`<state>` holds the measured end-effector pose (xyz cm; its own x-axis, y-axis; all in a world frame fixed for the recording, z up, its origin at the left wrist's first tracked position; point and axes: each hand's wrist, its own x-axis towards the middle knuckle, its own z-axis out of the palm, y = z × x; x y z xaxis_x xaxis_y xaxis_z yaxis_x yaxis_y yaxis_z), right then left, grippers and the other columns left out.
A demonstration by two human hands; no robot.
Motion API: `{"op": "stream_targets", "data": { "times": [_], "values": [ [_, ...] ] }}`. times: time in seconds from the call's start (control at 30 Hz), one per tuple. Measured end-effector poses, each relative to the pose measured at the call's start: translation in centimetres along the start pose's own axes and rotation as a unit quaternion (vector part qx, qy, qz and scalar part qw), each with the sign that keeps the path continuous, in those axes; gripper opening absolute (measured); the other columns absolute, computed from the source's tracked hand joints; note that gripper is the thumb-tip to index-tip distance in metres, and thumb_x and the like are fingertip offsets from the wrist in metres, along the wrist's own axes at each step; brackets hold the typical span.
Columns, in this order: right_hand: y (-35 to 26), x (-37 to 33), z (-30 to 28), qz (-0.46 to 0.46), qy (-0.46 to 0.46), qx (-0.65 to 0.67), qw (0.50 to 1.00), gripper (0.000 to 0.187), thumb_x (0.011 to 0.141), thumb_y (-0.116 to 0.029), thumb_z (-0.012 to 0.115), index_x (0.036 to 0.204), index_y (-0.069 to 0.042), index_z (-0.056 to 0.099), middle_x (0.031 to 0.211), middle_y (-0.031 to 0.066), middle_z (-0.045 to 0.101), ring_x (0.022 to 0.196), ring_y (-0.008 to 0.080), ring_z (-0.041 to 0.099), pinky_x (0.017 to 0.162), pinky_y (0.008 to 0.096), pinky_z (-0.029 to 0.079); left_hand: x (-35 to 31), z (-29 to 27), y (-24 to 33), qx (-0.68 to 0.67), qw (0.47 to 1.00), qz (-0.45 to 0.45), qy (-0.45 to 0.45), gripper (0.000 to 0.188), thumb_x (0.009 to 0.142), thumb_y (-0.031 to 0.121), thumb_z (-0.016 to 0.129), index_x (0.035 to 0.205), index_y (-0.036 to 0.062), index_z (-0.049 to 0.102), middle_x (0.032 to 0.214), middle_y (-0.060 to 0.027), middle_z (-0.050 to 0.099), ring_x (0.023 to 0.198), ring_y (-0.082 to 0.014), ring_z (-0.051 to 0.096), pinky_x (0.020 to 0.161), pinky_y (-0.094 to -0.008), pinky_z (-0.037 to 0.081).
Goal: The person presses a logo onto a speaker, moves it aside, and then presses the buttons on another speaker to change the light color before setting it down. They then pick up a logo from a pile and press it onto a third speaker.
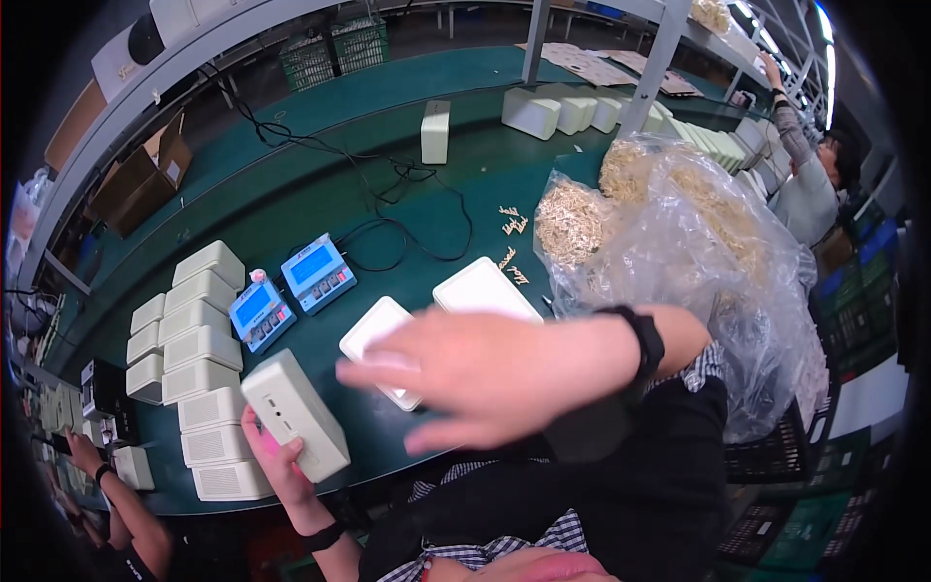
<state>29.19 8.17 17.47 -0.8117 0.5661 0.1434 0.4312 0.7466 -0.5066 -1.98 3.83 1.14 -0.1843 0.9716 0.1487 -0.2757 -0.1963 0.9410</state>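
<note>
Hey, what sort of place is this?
Probably a factory assembly or packing area: rows of matching cream boxes sit on a green bench, clear plastic holds many small pale pieces, and another person reaches up nearby.

a green crate [363,47], a cardboard box [145,192] — and black cables [415,171] tangled on the table [402,280].

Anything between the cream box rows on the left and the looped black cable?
Yes, head view: one blue device with a screen and a second blue device, side by side.
</note>
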Motion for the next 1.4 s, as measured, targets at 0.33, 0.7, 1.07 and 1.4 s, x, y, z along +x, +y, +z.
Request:
{"op": "stream_targets", "data": {
  "times": [0.33,0.7,1.07,1.4],
  "values": [
    [-1.9,1.2,8.9,-0.115,0.142,-0.079,0.98,0.084,0.078,-0.029,0.075,0.149,-0.009,0.034,0.151,0.0306,0.026,0.135,0.049,0.035,0.102,0.0531,0.041,0.1,4.3,2.6,-0.245,0.96,-0.09,-0.098,0.08,0.081,0.031,0.06,0.148,-0.0012,0.03,0.139,-0.0209,0.048,0.126,-0.0321,0.052,0.106,-0.042,0.043],
    [2.0,4.5,11.4,-0.125,0.322,-0.018,0.938,0.083,0.066,-0.015,0.079,0.143,-0.016,0.047,0.148,0.0316,0.033,0.132,0.0497,0.043,0.102,0.0513,0.045,2.0,8.1,1.7,-0.246,0.965,-0.087,-0.038,0.077,0.084,0.034,0.056,0.147,-0.0018,0.032,0.139,-0.0199,0.05,0.125,-0.0308,0.053,0.106,-0.0409,0.043],
    [4.5,5.0,8.7,-0.182,0.371,-0.113,0.903,0.056,0.069,-0.017,0.074,0.124,-0.014,0.063,0.139,0.0292,0.05,0.118,0.0426,0.06,0.085,0.0412,0.057,3.7,10.3,1.9,-0.213,0.975,-0.055,-0.031,0.077,0.087,0.038,0.056,0.149,0.0025,0.029,0.139,-0.0175,0.049,0.129,-0.031,0.049,0.11,-0.0414,0.038],
    [14.2,7.2,3.4,-0.021,0.354,0.093,0.93,0.057,0.072,-0.011,0.083,0.122,-0.005,0.057,0.127,0.018,0.061,0.111,0.0227,0.064,0.087,0.0343,0.055,2.8,4.7,1.1,-0.027,0.998,0.016,-0.054,0.067,0.08,0.017,0.074,0.135,0.0089,0.036,0.137,-0.0147,0.049,0.132,-0.0307,0.046,0.113,-0.0444,0.033]
  ]
}}
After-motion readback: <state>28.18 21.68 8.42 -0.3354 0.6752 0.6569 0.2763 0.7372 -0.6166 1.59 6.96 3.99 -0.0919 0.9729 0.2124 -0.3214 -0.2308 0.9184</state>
